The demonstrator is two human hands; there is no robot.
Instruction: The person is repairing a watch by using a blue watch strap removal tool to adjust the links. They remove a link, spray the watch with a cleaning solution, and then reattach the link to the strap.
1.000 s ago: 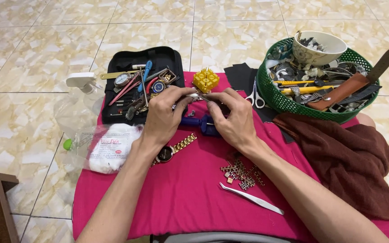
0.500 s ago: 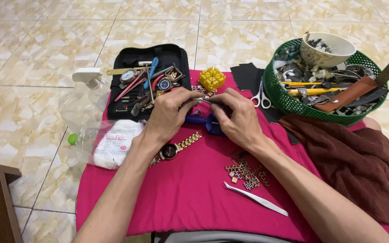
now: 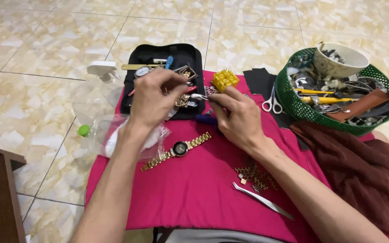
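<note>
left hand (image 3: 153, 96): forearm comes up from the bottom edge, back of hand to camera, fingers curled down and bunched over a small gold-and-steel watch piece (image 3: 182, 101); fingertips hidden, cannot tell if it is pinched or just touched
right hand (image 3: 238, 118): forearm enters from lower right, wrist bent inward, thumb and forefinger pressed together on a thin metal tool (image 3: 200, 96), silvery tip pointing toward the left hand
hands gap: close, tool tip just beside the left fingers, over the watch piece
watch piece: small, shiny, metal links, lies at the near edge of the black tool case (image 3: 167, 72), under both sets of fingertips
black tool case: soft fabric, open flat, beyond the left hand, holds mixed small tools, 1 with a blue handle
gold watch (image 3: 180, 148): round dark dial, gold link bracelet laid out straight, on the cloth just below and between both hands, untouched
pink cloth (image 3: 194, 189): smooth, matte, under both hands and forearms
yellow block (image 3: 224, 79): plastic, cube-like, slotted top, just beyond the right hand
loose links (image 3: 254, 175): small pile, gold and steel, beside the right forearm
tweezers (image 3: 262, 200): steel, slim, pointed, flat on cloth near the right forearm
scissors (image 3: 272, 102): white handles, right of the right hand
green basket (image 3: 293, 105): plastic mesh, round, far right of the right hand, full of tools, with a white bowl (image 3: 341, 60)
brown towel (image 3: 361, 166): crumpled, soft, right of the right forearm
plastic bag (image 3: 109, 135): clear, crinkled, white pad inside, left of the left wrist
</note>
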